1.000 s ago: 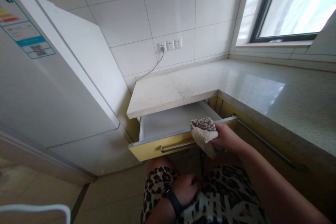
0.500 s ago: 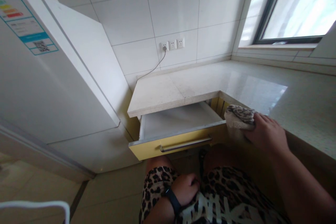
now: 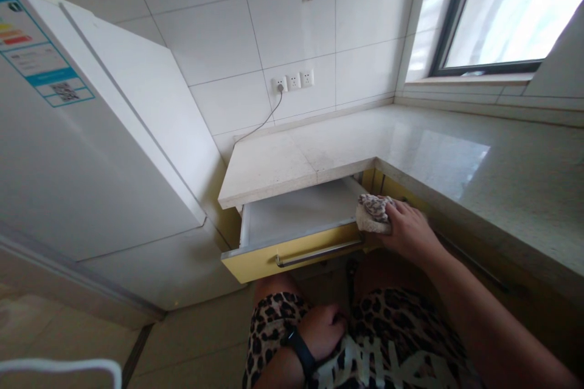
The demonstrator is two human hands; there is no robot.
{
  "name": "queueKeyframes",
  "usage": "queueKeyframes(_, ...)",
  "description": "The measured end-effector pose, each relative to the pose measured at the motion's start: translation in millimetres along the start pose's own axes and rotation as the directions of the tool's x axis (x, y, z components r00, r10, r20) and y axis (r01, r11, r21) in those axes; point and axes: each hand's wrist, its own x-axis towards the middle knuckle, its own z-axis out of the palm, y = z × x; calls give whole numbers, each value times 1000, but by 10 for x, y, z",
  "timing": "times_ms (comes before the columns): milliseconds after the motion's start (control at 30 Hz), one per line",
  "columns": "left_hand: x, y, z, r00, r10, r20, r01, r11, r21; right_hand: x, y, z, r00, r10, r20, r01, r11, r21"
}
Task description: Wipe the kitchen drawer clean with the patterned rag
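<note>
In the head view, the right hand (image 3: 407, 230) grasps a bunched cloth (image 3: 373, 216), cream with a brown-and-white patterned side, at the right front corner of the yellow-fronted drawer (image 3: 314, 244). The left hand (image 3: 322, 329) lies curled below the drawer, its grip impossible to tell. Left of the drawer, a label (image 3: 41, 59) bears coloured bars and illegible print; above sits a pale counter (image 3: 269, 167).
</note>
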Motion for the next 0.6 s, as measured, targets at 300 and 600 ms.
queueKeyframes(300, 17, -2, 15, 1000, -12, 20, 12, 1000, -11, 377, -767, -200, 961, -132, 243, 107, 987, 117)
queueKeyframes(600, 81, -31, 78, 1000, -6, -8, 5, 997, -73, 644, -1893, -216, 892, -337, 299, 278, 934, 223)
